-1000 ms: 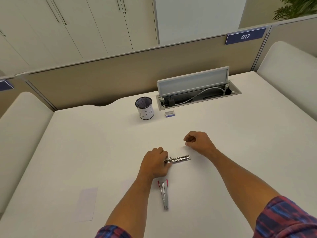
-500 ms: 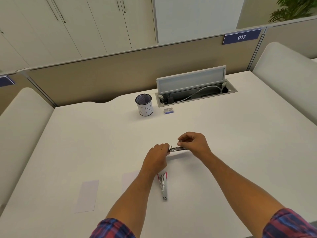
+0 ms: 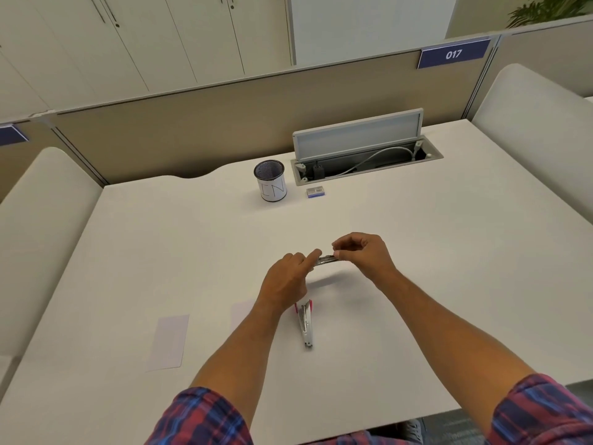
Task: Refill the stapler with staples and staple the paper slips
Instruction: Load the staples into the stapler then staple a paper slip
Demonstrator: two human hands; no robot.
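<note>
The stapler is swung open. Its pink-and-silver arm lies on the white desk, pointing toward me. Its metal magazine is raised a little above the desk, with a shadow under it. My left hand grips the magazine's left end near the hinge. My right hand pinches its right end between thumb and fingers. One white paper slip lies to the left. A second paper slip is partly hidden by my left forearm. A small staple box sits far back.
A mesh pen cup with a white label stands at the back, next to an open cable tray with its lid up. A beige partition runs behind the desk, and padded white dividers flank both sides.
The magazine lay flat on the desk; now it is lifted. My right hand moved in from the right and took hold of its free end. My left hand stayed at the hinge.
</note>
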